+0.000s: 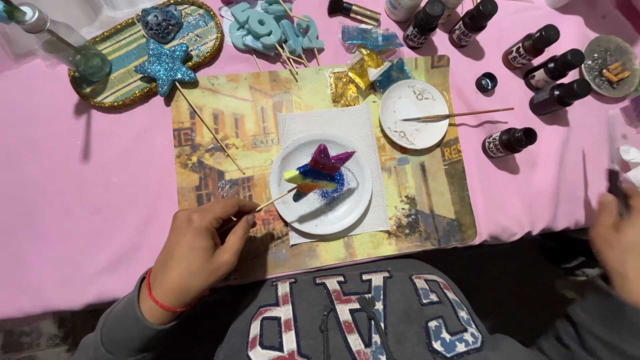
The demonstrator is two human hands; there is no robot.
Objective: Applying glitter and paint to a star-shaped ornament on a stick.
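The star-shaped piece painted purple, blue and yellow (317, 171) sits on its thin wooden stick (270, 201) over a white round plate (321, 194) on a white paper towel (333, 133). The left hand (197, 252) has its grip closed on the stick's end. The right hand (617, 240), blurred at the counter's (80, 220) edge, closes around a thin dark tool (615, 167). Dark small bottles (527, 80) stand beyond.
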